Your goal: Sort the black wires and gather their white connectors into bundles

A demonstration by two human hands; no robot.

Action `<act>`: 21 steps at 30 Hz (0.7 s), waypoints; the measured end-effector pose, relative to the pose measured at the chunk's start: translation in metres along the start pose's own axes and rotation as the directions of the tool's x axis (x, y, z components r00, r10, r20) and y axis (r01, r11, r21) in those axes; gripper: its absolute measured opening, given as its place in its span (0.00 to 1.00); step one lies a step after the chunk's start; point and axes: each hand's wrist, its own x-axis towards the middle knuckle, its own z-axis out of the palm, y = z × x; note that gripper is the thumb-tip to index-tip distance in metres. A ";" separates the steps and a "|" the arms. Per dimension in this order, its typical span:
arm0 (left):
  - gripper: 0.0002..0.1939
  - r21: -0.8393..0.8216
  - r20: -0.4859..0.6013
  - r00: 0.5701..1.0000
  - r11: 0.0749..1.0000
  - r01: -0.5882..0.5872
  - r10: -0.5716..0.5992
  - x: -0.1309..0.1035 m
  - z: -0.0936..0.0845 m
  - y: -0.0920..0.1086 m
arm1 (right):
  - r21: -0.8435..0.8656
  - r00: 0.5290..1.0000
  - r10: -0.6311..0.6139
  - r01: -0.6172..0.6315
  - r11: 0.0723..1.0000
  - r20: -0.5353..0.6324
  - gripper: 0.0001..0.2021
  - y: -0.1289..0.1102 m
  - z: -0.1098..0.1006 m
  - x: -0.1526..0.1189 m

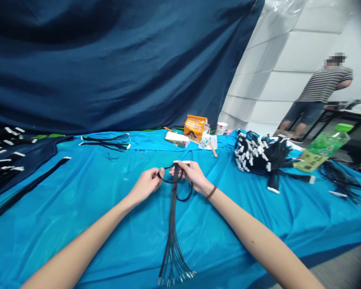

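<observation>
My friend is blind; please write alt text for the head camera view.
A person's right hand holds a black cable bundle near its white connector; the left hand pinches a dark loop. More bundles lie on blue cloth.

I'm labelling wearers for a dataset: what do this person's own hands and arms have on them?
The left hand and right hand are ungloved, and no sleeve shows on either forearm. A thin, dark brown band circles the right wrist; nothing shows on the left wrist.

Bare forearms angled inward, left hand pinching, right hand curled, its grip apparently closed
</observation>
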 end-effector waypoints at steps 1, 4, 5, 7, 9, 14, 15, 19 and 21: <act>0.24 -0.126 0.097 0.992 0.988 0.090 -0.078 0.000 0.001 0.001 | -0.022 1.000 -0.023 0.022 1.000 -0.018 0.13 -0.001 0.001 -0.001; 0.28 -0.487 0.333 0.934 0.825 0.289 -0.130 -0.001 0.005 0.006 | -0.081 0.996 -0.077 0.073 0.994 -0.049 0.15 -0.001 0.007 -0.004; 0.28 -0.585 0.356 0.929 0.749 0.310 -0.106 -0.001 0.007 0.008 | -0.101 0.995 -0.089 0.084 0.991 -0.050 0.15 -0.001 0.009 -0.005; 0.30 -0.723 0.356 0.933 0.617 0.311 -0.052 0.000 0.009 0.013 | -0.151 0.992 -0.115 0.106 0.983 -0.050 0.17 0.000 0.014 -0.007; 0.34 -0.790 0.335 0.942 0.543 0.284 -0.006 -0.001 0.009 0.017 | -0.189 0.989 -0.140 0.128 0.974 -0.052 0.17 0.002 0.020 -0.009; 0.37 -0.818 0.181 0.979 0.568 0.095 0.097 -0.008 0.008 0.028 | -0.144 0.995 -0.099 0.100 0.984 0.016 0.18 0.002 0.033 -0.016; 0.35 -0.804 0.131 0.984 0.594 0.032 0.124 -0.010 0.008 0.031 | -0.131 0.996 -0.082 0.087 0.988 0.041 0.18 0.002 0.036 -0.017; 0.30 -0.636 -0.142 0.971 0.734 -0.237 0.191 -0.009 0.009 0.034 | -0.052 0.987 -0.021 0.029 0.998 0.156 0.19 0.003 0.044 -0.021; 0.31 -0.435 -0.299 0.920 0.822 -0.368 0.253 -0.005 0.008 0.031 | -0.015 0.976 0.024 -0.021 1.000 0.217 0.19 0.008 0.047 -0.022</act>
